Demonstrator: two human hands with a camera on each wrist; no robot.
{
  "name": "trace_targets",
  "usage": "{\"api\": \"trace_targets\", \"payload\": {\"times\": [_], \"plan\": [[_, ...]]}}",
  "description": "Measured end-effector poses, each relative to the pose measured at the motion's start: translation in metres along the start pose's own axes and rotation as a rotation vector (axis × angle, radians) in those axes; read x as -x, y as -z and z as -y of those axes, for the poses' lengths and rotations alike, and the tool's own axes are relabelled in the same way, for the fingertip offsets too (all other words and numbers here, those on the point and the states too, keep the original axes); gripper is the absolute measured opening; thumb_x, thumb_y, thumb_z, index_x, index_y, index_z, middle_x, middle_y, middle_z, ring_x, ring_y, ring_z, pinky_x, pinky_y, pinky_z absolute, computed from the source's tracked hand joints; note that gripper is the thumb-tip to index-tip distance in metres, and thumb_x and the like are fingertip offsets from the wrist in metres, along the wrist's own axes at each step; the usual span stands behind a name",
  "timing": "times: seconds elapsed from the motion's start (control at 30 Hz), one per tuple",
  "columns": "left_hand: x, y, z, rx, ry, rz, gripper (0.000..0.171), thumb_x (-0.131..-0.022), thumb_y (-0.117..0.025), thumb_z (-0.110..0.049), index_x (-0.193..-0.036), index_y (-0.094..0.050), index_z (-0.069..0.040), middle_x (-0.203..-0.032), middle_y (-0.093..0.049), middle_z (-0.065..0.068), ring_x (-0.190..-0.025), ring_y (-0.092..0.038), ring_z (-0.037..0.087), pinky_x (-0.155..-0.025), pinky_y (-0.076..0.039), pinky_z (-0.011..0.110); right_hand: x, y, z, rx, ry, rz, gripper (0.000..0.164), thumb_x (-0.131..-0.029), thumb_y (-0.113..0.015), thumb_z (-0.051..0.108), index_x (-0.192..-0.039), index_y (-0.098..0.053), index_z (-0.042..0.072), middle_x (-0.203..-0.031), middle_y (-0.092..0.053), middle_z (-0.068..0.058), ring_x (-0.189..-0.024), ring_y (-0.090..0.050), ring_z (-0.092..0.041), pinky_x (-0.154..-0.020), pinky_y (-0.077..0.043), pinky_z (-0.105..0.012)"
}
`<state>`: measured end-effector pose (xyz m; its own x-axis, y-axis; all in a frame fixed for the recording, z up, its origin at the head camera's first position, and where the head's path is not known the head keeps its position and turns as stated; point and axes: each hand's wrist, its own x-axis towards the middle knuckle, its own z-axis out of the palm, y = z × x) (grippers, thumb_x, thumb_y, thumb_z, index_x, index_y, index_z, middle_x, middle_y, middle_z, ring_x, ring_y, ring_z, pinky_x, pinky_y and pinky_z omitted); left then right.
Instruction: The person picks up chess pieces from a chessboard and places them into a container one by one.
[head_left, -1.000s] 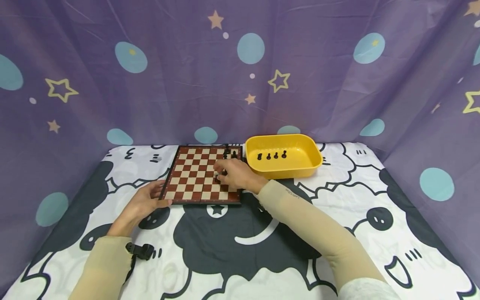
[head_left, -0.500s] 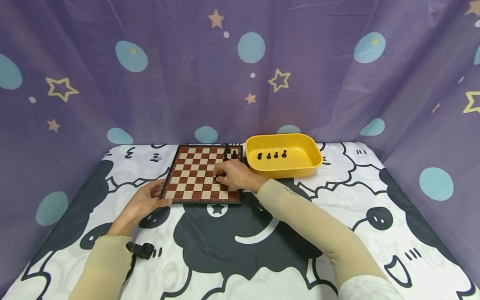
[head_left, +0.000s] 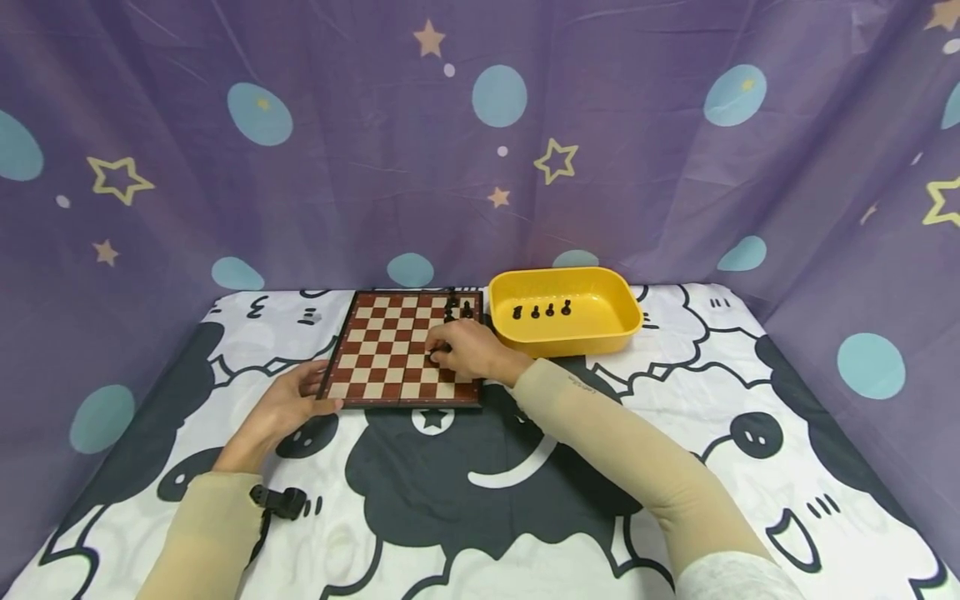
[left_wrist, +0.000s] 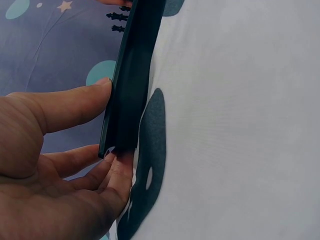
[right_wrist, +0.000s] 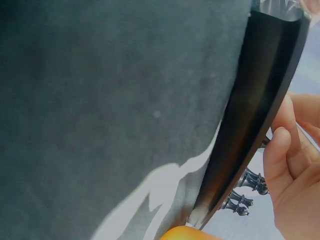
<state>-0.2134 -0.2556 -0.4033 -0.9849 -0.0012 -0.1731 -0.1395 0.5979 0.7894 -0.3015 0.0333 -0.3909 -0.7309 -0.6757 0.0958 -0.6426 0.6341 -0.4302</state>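
Note:
A folding chessboard [head_left: 375, 358] with brown and cream squares and a dark rim lies on the cloth. My left hand [head_left: 277, 408] grips its near left corner; in the left wrist view the thumb presses the rim's upper edge and the fingers curl at the underside. Over the right half of the board, my right hand [head_left: 476, 350] pinches a small black chess piece [right_wrist: 266, 142], mostly hidden by the fingers. Beyond that hand, several black chess pieces [head_left: 467, 309] stand upright near the board's far right corner. They also show beside the fingers in the right wrist view.
Against the board's right side, toward the back, stands a yellow tray [head_left: 570, 345]. Several black chess pieces [head_left: 550, 310] are inside it. A white and dark cartoon-print cloth [head_left: 525, 575] covers the table, and a purple curtain [head_left: 637, 183] hangs behind.
The right hand's fingertips have come slightly lower and closer together round the black chess piece. The left hand and the board have stayed where they were.

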Motion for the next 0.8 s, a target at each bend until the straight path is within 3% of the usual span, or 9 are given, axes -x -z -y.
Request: {"api": "trace_targets", "payload": {"times": [0.37, 0.8], "plan": [[0.002, 0.0, -0.001, -0.003, 0.003, 0.007, 0.084, -0.081, -0.074, -0.01, -0.148, -0.024, 0.003, -0.135, -0.042, 0.029, -0.119, -0.044, 0.042, -0.096, -0.04, 0.053, 0.002, 0.005, 0.005, 0.009, 0.013, 0.011, 0.024, -0.093, -0.062, 0.023, -0.116, -0.067, 0.019, -0.108, -0.066, 0.007, -0.093, -0.059, -0.008, -0.079, -0.049, -0.027], [0.0, 0.0, 0.0, -0.014, 0.011, -0.001, 0.086, -0.081, -0.075, -0.011, -0.149, -0.024, 0.003, -0.136, -0.041, 0.029, -0.12, -0.043, 0.042, -0.098, -0.038, 0.054, 0.015, 0.012, 0.012, 0.001, 0.069, -0.061, 0.025, -0.093, -0.061, 0.021, -0.117, -0.067, 0.016, -0.107, -0.067, 0.005, -0.092, -0.061, -0.008, -0.078, -0.049, -0.027]]}}
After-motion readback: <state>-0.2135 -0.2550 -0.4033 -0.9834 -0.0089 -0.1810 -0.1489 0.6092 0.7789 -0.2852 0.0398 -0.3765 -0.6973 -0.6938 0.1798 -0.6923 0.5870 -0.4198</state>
